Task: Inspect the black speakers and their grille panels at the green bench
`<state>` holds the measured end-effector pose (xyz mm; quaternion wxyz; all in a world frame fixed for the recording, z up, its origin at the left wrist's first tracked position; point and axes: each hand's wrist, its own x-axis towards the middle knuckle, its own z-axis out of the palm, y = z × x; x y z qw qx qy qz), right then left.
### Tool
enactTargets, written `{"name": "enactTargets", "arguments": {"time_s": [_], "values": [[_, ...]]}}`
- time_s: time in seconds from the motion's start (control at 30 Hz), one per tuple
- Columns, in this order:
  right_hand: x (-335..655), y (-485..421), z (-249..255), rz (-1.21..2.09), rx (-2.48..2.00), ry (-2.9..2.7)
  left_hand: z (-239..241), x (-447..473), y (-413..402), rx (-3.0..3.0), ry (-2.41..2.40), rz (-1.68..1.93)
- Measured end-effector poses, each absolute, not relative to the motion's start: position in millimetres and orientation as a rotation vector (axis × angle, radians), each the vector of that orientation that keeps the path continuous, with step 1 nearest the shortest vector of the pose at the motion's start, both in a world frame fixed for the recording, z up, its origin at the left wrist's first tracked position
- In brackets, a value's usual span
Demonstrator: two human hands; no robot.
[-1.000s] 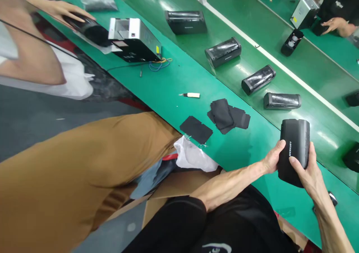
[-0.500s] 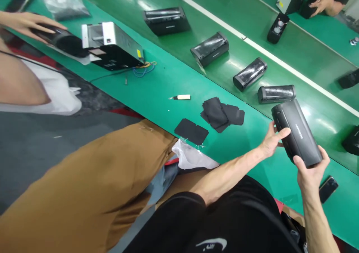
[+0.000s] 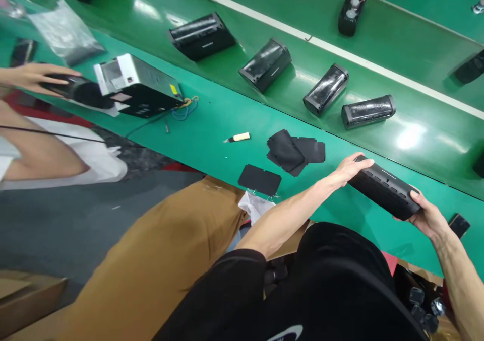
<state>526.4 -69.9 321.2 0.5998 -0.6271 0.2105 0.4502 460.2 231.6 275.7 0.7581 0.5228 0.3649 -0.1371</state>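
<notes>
Both my hands hold a long black speaker (image 3: pixel 383 190) by its ends, low over the near edge of the green table (image 3: pixel 212 129). My left hand (image 3: pixel 350 168) grips its left end and my right hand (image 3: pixel 429 214) grips its right end. A row of buttons along the speaker's upper side shows. Just left of my left hand lies a pile of black fabric pieces (image 3: pixel 293 152), with a single black piece (image 3: pixel 259 179) nearer the table edge.
Several black speakers (image 3: pixel 325 89) lie in a row on the green belt beyond. A small cream-handled tool (image 3: pixel 238 138) lies on the table. At the left, another person's hand (image 3: pixel 32 76) holds a black object against a grey machine (image 3: pixel 132 85). A phone (image 3: pixel 459 225) lies at right.
I have turned the speaker from standing on end to lying nearly flat, lowering it toward the table edge. The view has shifted left.
</notes>
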Motion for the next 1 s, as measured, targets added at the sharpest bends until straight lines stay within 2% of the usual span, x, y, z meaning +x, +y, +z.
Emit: {"name": "enactTargets", "arguments": {"time_s": [0.23, 0.4, 0.57, 0.67, 0.77, 0.9, 1.0], "values": [[477, -61, 285, 0.619, -1.426, 0.298, 261, 448, 203, 0.748, 0.98, -0.282], [449, -17, 258, 0.49, -1.524, 0.248, 260, 431, 167, 0.609, 1.026, -0.386], [479, -27, 288, 0.42, -1.73, 0.103, 259, 407, 157, 0.65, 0.796, -0.532], [500, -44, 319, 0.526, -2.188, -0.25, 269, 411, 178, 0.862, 0.683, -0.347], [508, -46, 339, 0.603, -2.589, -0.673, 285, 427, 196, 1.165, 0.309, -0.204], [508, -52, 348, 0.652, -2.549, -0.851, 294, 429, 204, 1.347, 0.206, -0.163], [502, -76, 346, 0.622, -2.386, -0.641, 290, 413, 209, 1.267, 0.335, -0.158]]}}
